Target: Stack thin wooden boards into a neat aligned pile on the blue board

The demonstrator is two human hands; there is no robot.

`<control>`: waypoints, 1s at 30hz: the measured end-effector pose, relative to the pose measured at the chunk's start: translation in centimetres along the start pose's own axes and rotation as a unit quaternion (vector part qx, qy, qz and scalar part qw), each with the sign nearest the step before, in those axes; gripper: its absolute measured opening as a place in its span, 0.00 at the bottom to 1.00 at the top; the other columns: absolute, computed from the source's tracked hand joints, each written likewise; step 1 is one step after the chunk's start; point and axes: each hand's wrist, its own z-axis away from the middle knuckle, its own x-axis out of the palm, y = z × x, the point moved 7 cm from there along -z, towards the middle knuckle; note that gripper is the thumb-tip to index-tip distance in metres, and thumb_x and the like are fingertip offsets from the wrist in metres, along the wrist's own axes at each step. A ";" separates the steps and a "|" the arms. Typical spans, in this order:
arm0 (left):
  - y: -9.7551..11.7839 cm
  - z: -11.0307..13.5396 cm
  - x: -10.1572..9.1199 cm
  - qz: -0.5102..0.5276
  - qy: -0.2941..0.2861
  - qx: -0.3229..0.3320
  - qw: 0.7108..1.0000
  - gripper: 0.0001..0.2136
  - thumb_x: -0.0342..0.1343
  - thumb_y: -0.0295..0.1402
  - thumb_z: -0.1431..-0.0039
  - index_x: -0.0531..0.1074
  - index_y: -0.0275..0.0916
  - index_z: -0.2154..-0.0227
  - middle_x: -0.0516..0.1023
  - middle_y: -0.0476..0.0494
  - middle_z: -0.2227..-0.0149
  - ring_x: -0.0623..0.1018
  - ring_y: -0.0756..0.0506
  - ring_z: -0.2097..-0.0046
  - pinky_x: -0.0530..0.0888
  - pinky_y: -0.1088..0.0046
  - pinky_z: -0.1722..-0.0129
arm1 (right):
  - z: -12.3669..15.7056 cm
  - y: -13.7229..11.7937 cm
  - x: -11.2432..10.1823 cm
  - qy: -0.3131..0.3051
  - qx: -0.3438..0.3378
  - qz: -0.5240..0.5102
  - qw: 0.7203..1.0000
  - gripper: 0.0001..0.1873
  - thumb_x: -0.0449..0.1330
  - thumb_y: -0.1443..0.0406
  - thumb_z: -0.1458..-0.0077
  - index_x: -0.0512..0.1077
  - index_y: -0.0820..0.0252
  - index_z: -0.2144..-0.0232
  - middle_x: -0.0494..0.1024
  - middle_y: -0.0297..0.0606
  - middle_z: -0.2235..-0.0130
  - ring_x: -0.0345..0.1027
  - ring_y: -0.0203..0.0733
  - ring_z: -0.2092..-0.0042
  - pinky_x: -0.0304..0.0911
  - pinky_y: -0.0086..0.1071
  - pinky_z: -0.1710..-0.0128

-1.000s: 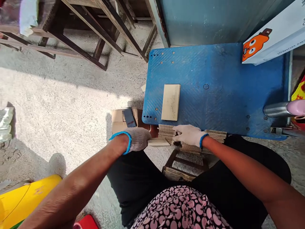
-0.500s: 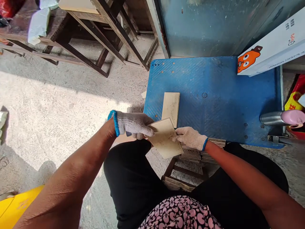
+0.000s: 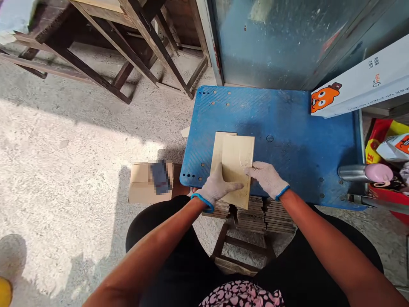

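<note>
A: What's shifted in the last 0.5 s?

B: Left grip point(image 3: 216, 185): was out at the upper board's left corner, now across its lower left. Lower board point(image 3: 217, 147): on the surface point(image 3: 294, 162), now partly covered, left strip and far edge showing. Upper board point(image 3: 238, 157): was tilted above the lap, now turned lengthwise and brought over the lower board. Right grip point(image 3: 268, 177): on the right edge then, and now.

A: Meaning?

B: The 2 boards run nearly parallel, overlapping in view but not flush; upper offset right. Contact between them: can't tell.

A: How's it held?

B: Left grip: thumb and forefinger spread wide on the face; other fingers hidden, so can't tell if it clasps. Upper board: between both grips, near end jutting past the surface's edge, above stacked boards point(image 3: 251, 219). Right grip: pinched closed on the right edge, thumb on top.
</note>
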 end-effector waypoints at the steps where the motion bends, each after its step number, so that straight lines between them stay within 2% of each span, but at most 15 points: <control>1: 0.2 -0.2 0.8 -0.016 0.021 -0.002 1.000 0.51 0.70 0.50 0.66 0.56 0.36 0.39 0.71 0.33 0.45 0.71 0.33 0.44 0.71 0.61 0.48 | -0.1 0.2 -0.2 0.011 0.006 0.019 1.000 0.15 0.58 0.53 0.55 0.71 0.59 0.77 0.70 0.32 0.75 0.60 0.37 0.71 0.53 0.29 0.73; 4: 0.8 -0.8 3.0 -0.044 0.062 -0.020 0.997 0.64 0.72 0.50 0.74 0.44 0.29 0.35 0.61 0.22 0.40 0.65 0.30 0.39 0.67 0.60 0.44 | -0.5 0.5 -0.7 0.033 0.018 0.061 0.997 0.15 0.57 0.53 0.54 0.70 0.59 0.77 0.70 0.31 0.76 0.60 0.37 0.72 0.52 0.30 0.73; 7: 1.4 -1.6 4.4 -0.052 0.081 -0.032 0.995 0.69 0.72 0.47 0.75 0.35 0.26 0.34 0.56 0.19 0.39 0.61 0.29 0.36 0.63 0.61 0.40 | -0.9 0.3 -1.0 0.040 0.017 0.098 0.994 0.15 0.56 0.53 0.53 0.68 0.58 0.79 0.67 0.30 0.78 0.58 0.36 0.73 0.50 0.30 0.74; 10: 2.0 -2.2 4.6 -0.052 0.094 -0.052 0.993 0.66 0.71 0.46 0.72 0.35 0.24 0.35 0.58 0.19 0.40 0.62 0.29 0.37 0.63 0.61 0.40 | -1.4 0.0 -1.2 0.062 0.012 0.136 0.989 0.15 0.55 0.54 0.52 0.65 0.57 0.82 0.65 0.29 0.79 0.56 0.36 0.73 0.48 0.30 0.75; 13: 2.5 -3.0 4.3 -0.044 0.084 -0.068 0.993 0.59 0.70 0.47 0.70 0.44 0.26 0.38 0.62 0.22 0.43 0.67 0.31 0.40 0.66 0.62 0.43 | -1.5 -0.6 -1.7 0.102 0.025 0.155 0.982 0.17 0.55 0.54 0.49 0.66 0.57 0.83 0.67 0.31 0.78 0.59 0.37 0.72 0.50 0.30 0.75; 15: 2.6 -3.7 3.5 -0.052 0.085 -0.067 0.993 0.54 0.70 0.47 0.70 0.50 0.31 0.41 0.64 0.26 0.46 0.70 0.33 0.43 0.70 0.63 0.47 | -1.4 -1.2 -2.2 0.130 0.044 0.108 0.985 0.16 0.56 0.54 0.48 0.71 0.57 0.79 0.73 0.32 0.75 0.64 0.38 0.71 0.55 0.29 0.74; 17: 2.6 -4.6 2.3 -0.081 0.103 -0.057 0.990 0.52 0.70 0.48 0.71 0.52 0.33 0.43 0.66 0.29 0.48 0.71 0.34 0.45 0.71 0.63 0.49 | -1.2 -1.7 -2.9 0.161 0.058 -0.002 0.985 0.14 0.58 0.54 0.48 0.76 0.58 0.71 0.77 0.35 0.71 0.69 0.39 0.70 0.63 0.29 0.72; 19: 2.1 -5.5 1.0 -0.119 0.124 -0.059 0.983 0.51 0.70 0.49 0.71 0.53 0.34 0.44 0.66 0.30 0.48 0.71 0.34 0.45 0.71 0.63 0.50 | -1.1 -2.1 -3.7 0.190 0.058 -0.123 0.972 0.15 0.61 0.55 0.49 0.77 0.60 0.66 0.79 0.37 0.71 0.72 0.39 0.70 0.69 0.31 0.71; 21: 1.1 -6.3 -0.2 -0.148 0.142 -0.088 0.975 0.50 0.70 0.50 0.71 0.54 0.34 0.45 0.67 0.30 0.48 0.73 0.34 0.46 0.71 0.62 0.50 | -1.0 -2.4 -4.5 0.208 0.046 -0.199 0.957 0.16 0.64 0.56 0.51 0.77 0.62 0.65 0.79 0.38 0.72 0.73 0.39 0.72 0.73 0.32 0.71; 25: -1.2 -7.5 -1.6 -0.178 0.178 -0.151 0.956 0.53 0.70 0.51 0.71 0.52 0.32 0.43 0.67 0.27 0.48 0.73 0.32 0.46 0.71 0.61 0.50 | -0.9 -2.3 -4.9 0.205 0.033 -0.239 0.949 0.16 0.67 0.57 0.53 0.78 0.63 0.66 0.80 0.39 0.72 0.75 0.41 0.71 0.75 0.32 0.72; 30: -2.7 -8.6 -1.0 -0.218 0.187 -0.175 0.942 0.59 0.70 0.48 0.70 0.45 0.29 0.37 0.65 0.23 0.45 0.71 0.30 0.45 0.71 0.57 0.49 | -0.7 -2.5 -4.4 0.178 0.029 -0.248 0.952 0.16 0.66 0.56 0.51 0.78 0.64 0.66 0.79 0.38 0.73 0.75 0.39 0.72 0.75 0.32 0.72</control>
